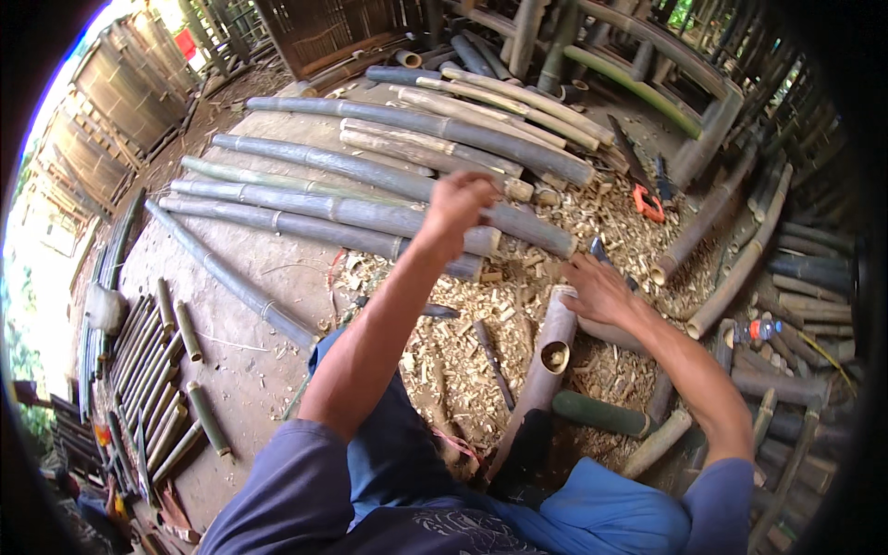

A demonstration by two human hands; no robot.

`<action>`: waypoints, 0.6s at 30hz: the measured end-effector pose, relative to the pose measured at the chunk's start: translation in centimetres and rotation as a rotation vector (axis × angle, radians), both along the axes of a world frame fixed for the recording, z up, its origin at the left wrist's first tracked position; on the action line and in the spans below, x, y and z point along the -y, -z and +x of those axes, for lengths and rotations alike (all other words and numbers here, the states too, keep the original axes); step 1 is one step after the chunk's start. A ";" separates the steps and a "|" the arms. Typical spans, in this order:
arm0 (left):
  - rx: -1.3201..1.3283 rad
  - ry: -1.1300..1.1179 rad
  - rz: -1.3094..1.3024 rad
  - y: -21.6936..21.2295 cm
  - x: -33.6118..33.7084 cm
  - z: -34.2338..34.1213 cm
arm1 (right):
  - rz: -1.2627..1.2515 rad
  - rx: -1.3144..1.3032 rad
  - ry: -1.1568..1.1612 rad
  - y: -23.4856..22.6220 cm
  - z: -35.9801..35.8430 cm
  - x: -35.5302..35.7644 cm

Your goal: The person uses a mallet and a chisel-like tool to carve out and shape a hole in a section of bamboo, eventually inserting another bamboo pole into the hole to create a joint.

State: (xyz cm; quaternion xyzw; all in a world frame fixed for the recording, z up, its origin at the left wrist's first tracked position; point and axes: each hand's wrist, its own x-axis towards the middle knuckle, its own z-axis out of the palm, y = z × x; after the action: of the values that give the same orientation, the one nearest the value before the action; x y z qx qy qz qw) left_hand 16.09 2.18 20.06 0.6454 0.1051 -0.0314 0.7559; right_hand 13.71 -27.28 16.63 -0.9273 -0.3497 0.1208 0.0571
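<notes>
A short bamboo pole [546,379] with an oval hole cut in its side slants up between my legs. At its upper end is my right hand [601,294], with fingers bent over the rim and thumb against the side. My left hand [458,211] is raised above the long bamboo poles [342,208], fingers curled and slightly blurred. Whatever it holds, if anything, I cannot make out. Just beyond my right hand lies a dark tool [598,248], partly hidden by it. A dark narrow bar [493,363] rests on wood chips left of the holed pole.
Wood chips [453,356] cover the ground around my legs. A saw with an orange handle [648,203] lies at the far right. A green bamboo piece [601,413] sits right of my leg. Short bamboo lengths [148,370] lie at left, and a plastic bottle [760,329] at right.
</notes>
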 end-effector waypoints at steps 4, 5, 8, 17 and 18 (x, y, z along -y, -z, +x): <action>-0.064 -0.417 -0.361 1.6 -9.5 4.2 | 0.016 -0.026 0.105 5.2 6.5 -7.5; -0.106 -0.479 -0.396 2.8 -11.0 4.7 | 0.058 -0.016 0.147 6.4 7.5 -8.6; -0.207 -0.607 -0.469 8.6 -17.5 5.9 | 0.044 0.052 0.122 10.0 8.8 -11.9; -0.539 -1.031 -0.448 17.0 -24.0 4.4 | -0.024 -0.061 0.040 13.5 10.9 -16.8; -0.552 -1.044 -0.468 16.7 -23.3 4.4 | -0.020 -0.048 0.030 13.5 11.3 -15.7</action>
State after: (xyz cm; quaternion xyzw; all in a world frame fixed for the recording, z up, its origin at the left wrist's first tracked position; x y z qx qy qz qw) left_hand 20.49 25.53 3.34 0.2951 0.5873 0.1542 0.7377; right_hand 24.99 -11.60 3.09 -0.9299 -0.3328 0.1458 0.0581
